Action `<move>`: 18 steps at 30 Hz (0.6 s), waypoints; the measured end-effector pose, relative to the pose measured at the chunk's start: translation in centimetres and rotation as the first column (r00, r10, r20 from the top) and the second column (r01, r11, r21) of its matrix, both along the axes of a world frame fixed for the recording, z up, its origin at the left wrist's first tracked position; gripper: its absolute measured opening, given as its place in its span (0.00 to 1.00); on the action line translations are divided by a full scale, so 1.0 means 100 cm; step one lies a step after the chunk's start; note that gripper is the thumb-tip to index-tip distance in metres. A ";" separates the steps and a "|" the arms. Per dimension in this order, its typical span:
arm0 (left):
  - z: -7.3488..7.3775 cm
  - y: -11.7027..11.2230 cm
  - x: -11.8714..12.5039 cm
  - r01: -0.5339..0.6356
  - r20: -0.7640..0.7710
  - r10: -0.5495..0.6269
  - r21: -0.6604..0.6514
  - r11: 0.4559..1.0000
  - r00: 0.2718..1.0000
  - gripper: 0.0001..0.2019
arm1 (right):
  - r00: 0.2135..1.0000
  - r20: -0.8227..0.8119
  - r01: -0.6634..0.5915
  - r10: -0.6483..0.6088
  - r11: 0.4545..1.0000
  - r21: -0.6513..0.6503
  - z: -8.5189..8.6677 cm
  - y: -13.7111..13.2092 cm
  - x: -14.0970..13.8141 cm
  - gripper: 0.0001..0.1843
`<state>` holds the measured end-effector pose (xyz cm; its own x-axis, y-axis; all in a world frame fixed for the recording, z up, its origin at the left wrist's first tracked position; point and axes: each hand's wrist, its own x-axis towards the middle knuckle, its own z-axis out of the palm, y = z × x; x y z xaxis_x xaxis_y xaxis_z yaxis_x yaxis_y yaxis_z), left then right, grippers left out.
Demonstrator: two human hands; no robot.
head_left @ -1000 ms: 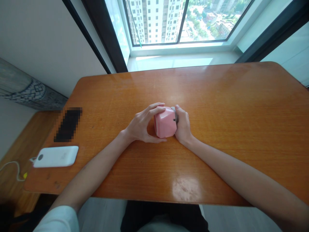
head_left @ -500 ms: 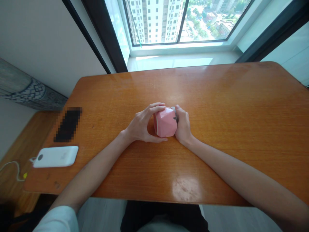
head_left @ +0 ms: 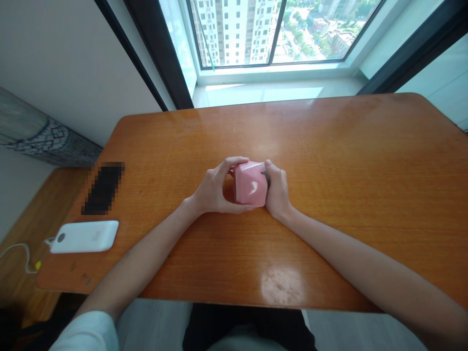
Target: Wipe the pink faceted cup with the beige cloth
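Note:
A glossy pink faceted object [head_left: 250, 185] sits at the middle of the wooden table, held between both hands. My left hand [head_left: 215, 187] wraps its left side, with the fingers over the top and the thumb along the bottom. My right hand [head_left: 278, 190] presses against its right side. A small grey part [head_left: 265, 176] shows at the object's right edge, mostly hidden by my right fingers. The object's underside and far side are hidden.
A pixelated dark rectangle [head_left: 104, 190] and a white power bank [head_left: 85, 237] lie at the left of the orange wooden table [head_left: 347, 161]. A cable [head_left: 22, 254] runs off the power bank. A large window [head_left: 270, 34] stands beyond the far edge.
The pink object has turned slightly in my hands, and a white glint now shows on its front face. My left fingers have shifted rightward around it.

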<state>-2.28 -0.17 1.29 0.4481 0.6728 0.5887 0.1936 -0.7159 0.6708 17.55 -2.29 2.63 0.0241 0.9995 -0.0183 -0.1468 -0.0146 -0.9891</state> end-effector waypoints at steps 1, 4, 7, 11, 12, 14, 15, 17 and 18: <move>-0.001 0.000 0.000 0.021 0.021 -0.020 -0.066 0.998 1.000 0.51 | 1.000 0.000 -0.011 0.011 1.000 -0.001 0.000 -0.001 0.000 0.35; -0.005 0.002 -0.001 0.077 0.074 -0.064 -0.184 0.980 0.995 0.48 | 1.000 -0.013 -0.024 0.024 1.000 -0.004 0.001 -0.003 -0.001 0.35; -0.008 0.003 -0.001 0.080 0.083 -0.064 -0.204 0.976 0.994 0.49 | 0.999 -0.023 -0.025 0.025 1.000 0.000 0.003 -0.004 -0.001 0.35; -0.010 0.003 0.000 0.098 0.103 -0.076 -0.222 0.970 0.992 0.49 | 0.999 -0.017 -0.028 0.028 1.000 0.000 0.004 -0.004 -0.001 0.34; -0.010 0.003 0.000 0.100 0.103 -0.079 -0.223 0.970 0.992 0.50 | 0.999 -0.015 -0.029 0.029 1.000 0.000 0.004 -0.004 -0.001 0.34; -0.012 0.003 0.000 0.103 0.099 -0.083 -0.223 0.969 0.992 0.50 | 0.999 -0.014 -0.030 0.030 1.000 -0.001 0.004 -0.004 -0.001 0.34; -0.012 0.003 -0.001 0.104 0.093 -0.085 -0.221 0.970 0.992 0.50 | 0.999 -0.015 -0.029 0.029 1.000 0.000 0.004 -0.004 -0.001 0.33; -0.013 0.004 -0.002 0.103 0.070 -0.090 -0.206 0.973 0.993 0.50 | 0.999 -0.022 -0.028 0.028 1.000 0.004 0.003 -0.003 -0.001 0.33; -0.013 0.004 -0.002 0.099 0.051 -0.091 -0.191 0.977 0.995 0.50 | 0.999 -0.024 -0.026 0.026 1.000 0.005 0.003 -0.003 0.000 0.33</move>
